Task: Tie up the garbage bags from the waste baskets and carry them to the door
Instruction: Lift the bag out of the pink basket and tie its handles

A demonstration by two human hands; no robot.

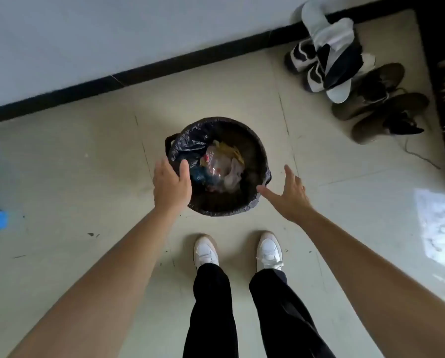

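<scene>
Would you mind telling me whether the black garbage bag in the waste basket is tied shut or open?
Open: the garbage bag is folded over the waste basket rim, untied, with the trash inside in plain view.

Black garbage bag point(188, 148); white shoes point(269, 251); seemingly brown boots point(379, 109).

Single head-worn wide-angle view: looks steeply down from a standing person at the floor point(87, 164), waste basket point(224, 211) close at frame centre; wall point(113, 34) along the top, wearer's shoes point(207, 251) below.
</scene>
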